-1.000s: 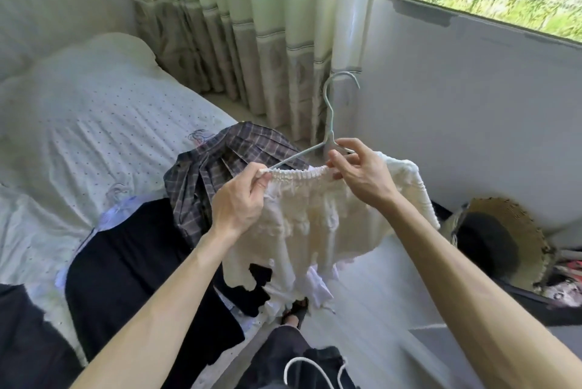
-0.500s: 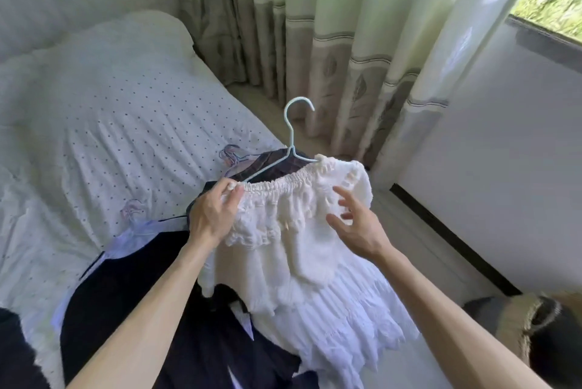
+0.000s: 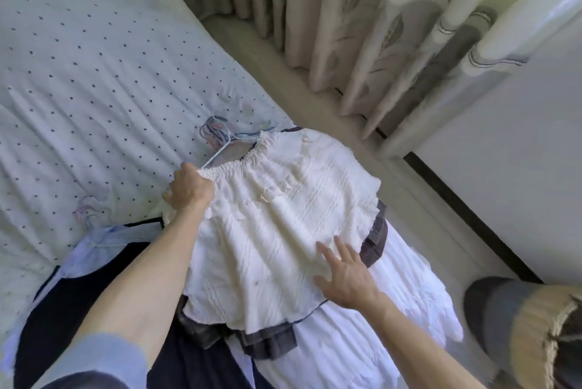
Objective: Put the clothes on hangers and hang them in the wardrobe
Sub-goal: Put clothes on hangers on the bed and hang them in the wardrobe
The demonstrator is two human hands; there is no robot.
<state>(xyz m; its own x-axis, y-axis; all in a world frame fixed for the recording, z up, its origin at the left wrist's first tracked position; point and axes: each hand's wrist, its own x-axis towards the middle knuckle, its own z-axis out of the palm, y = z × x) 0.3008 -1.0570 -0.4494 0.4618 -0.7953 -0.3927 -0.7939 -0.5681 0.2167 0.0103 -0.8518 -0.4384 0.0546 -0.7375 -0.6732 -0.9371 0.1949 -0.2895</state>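
A cream ruffled garment with an elastic top edge lies spread over a pile of clothes on the bed. It is on a pale blue wire hanger whose hook lies flat on the bedcover. My left hand grips the left end of the elastic edge and the hanger arm. My right hand rests open with spread fingers on the garment's lower right part. Under it lie a grey plaid garment, a white lace skirt and a dark navy garment.
The bed with a dotted white cover fills the left. More hanger hooks stick out beside a light blue garment. Patterned curtains hang behind, a white wall at right. A woven basket stands at lower right.
The cream garment on its hanger has come down from mid-air onto the clothes pile. My right hand has let go of the top edge and now lies flat on the fabric.
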